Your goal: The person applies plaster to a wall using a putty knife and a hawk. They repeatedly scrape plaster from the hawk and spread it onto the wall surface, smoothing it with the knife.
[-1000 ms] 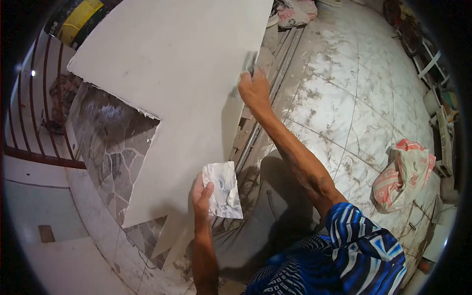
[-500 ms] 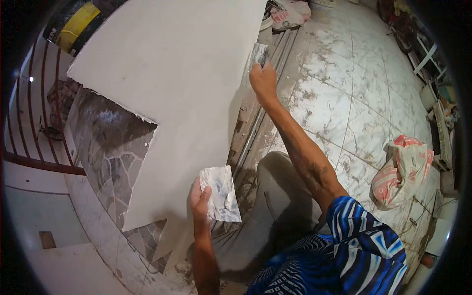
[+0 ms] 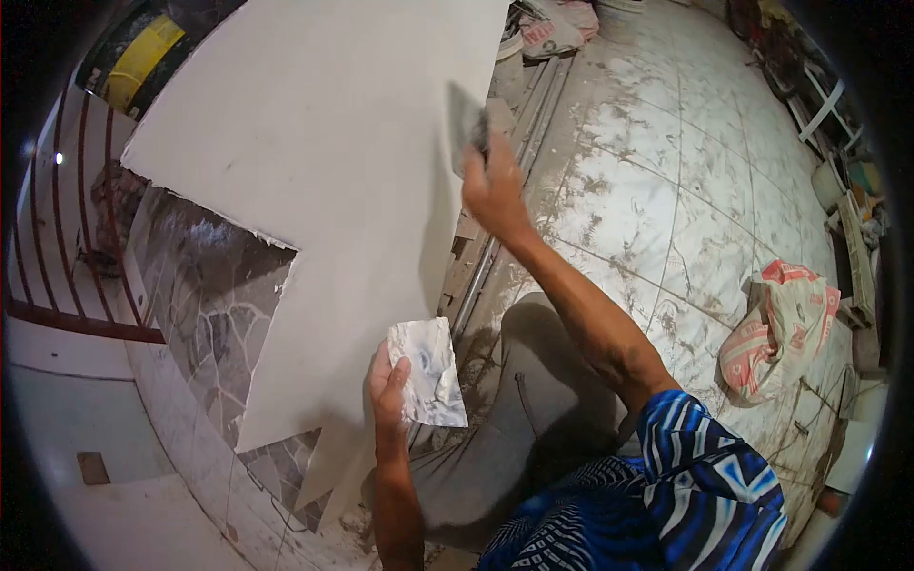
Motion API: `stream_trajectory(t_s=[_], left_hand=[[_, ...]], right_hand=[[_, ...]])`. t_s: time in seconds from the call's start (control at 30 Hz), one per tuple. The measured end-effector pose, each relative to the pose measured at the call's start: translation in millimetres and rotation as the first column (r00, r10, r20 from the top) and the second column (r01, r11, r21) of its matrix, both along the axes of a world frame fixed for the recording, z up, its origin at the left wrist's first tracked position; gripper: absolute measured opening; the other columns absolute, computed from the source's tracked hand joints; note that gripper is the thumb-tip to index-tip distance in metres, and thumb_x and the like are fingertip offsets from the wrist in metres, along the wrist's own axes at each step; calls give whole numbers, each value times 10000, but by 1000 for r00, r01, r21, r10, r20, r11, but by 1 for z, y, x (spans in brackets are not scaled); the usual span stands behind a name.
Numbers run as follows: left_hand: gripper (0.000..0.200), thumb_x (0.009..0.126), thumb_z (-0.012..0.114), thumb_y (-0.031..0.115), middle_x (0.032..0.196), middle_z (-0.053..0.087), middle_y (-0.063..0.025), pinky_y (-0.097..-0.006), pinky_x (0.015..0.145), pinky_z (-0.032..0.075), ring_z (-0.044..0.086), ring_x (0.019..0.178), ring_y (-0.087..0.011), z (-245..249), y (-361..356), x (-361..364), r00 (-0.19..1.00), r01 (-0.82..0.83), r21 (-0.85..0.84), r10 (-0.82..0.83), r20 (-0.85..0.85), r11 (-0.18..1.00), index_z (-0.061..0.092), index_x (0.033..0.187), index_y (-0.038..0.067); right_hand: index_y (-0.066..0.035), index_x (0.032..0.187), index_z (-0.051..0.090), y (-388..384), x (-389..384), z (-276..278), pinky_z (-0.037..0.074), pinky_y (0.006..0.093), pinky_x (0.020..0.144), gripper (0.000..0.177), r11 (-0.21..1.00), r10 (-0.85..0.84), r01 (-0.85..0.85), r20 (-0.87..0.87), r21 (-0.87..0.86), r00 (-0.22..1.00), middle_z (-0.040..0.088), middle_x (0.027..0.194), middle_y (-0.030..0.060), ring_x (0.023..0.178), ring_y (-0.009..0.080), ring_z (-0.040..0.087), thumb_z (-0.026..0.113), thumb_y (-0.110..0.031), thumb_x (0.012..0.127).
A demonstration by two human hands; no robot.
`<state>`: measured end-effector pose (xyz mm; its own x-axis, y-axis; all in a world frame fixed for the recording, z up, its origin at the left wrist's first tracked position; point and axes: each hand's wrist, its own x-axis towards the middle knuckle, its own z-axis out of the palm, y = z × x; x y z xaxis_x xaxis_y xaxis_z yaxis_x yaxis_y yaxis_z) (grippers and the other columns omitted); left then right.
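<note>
Step in hand, as we judge it: working filler onto the large white plasterboard sheet (image 3: 324, 171), which leans across the view from 9 to 12 o'clock.

We note the right hand (image 3: 493, 190) near 12 o'clock, fingers wrapped tight on a grey flat-bladed putty knife (image 3: 466, 124). The blade sits at the sheet's right edge; we cannot tell if it touches.

The left hand (image 3: 386, 385), toward 6 o'clock, pinches a small plaster-smeared rectangular metal plate (image 3: 427, 371), thumb in front.

The next stroke, we reckon, calls for a shallow blade angle and even pressure.
</note>
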<state>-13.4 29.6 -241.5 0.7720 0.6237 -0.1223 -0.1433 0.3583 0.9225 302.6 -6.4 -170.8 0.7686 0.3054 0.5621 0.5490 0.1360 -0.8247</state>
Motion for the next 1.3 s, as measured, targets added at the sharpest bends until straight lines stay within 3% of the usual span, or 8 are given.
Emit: stream_trajectory(t_s=[0.13,0.33,0.43,0.53,0.73,0.93,1.13,1.3], left_hand=[[525,964,571,175,1293,592,-148,-357,1044,438,585,1176,-227,8,-3,0,1000,-19,45,20,-18,999,429,1411,-59],[501,971,557,162,1281,594,-147,-348,1038,438,581,1167,-213,20,-9,0,999,-32,22,33,-38,999,440,1401,-66],[482,974,544,132,1280,594,-150,-349,1038,442,581,1170,-213,30,-13,7,998,-47,6,47,-34,999,439,1401,-65],[474,975,539,118,1289,588,-149,-349,1041,439,579,1171,-212,24,-10,3,999,-28,18,28,-25,999,437,1402,-62],[487,970,551,127,1281,588,-136,-342,1038,434,576,1156,-203,9,-3,-1,1000,-9,37,10,-19,999,436,1407,-56],[481,966,556,136,1260,596,-127,-339,1037,427,569,1152,-194,9,-4,-2,999,-37,20,37,-25,999,450,1396,-52],[465,970,554,141,1262,594,-126,-339,1036,428,569,1147,-189,12,-4,1,999,-24,8,25,-35,1000,460,1383,-50],[518,970,525,86,1316,584,-176,-382,1056,454,601,1191,-262,-1,2,-2,1000,-17,-7,17,-17,1000,388,1442,-78]], right_hand=[[85,1101,559,33,49,-31,451,535,906,283,984,-176,172,-234,-39,956,608,1011,328,994,494,574,486,-97,898],[68,1224,546,51,17,-1,460,513,911,389,970,-238,241,92,-18,967,559,1175,313,1041,458,563,500,-50,856],[92,1309,502,31,-19,-5,451,450,994,423,997,-72,60,408,40,910,546,1235,272,1175,399,540,498,-24,902],[76,1230,528,0,-23,0,459,511,908,384,959,221,-264,310,106,925,557,1187,290,1048,459,561,511,-3,854],[105,1163,542,16,50,-18,450,535,900,329,985,-150,131,-179,-112,972,593,1022,318,970,481,582,488,-86,901],[70,1220,552,44,50,11,486,471,888,378,941,-293,298,56,-159,955,603,1077,280,992,430,608,514,-126,900],[37,1273,533,29,-16,22,480,461,954,504,996,-66,33,450,81,891,572,1187,236,1090,412,559,548,73,770],[10,1237,543,-3,-13,14,512,433,834,421,983,127,-165,355,78,926,593,1124,250,1009,393,613,533,64,820]])
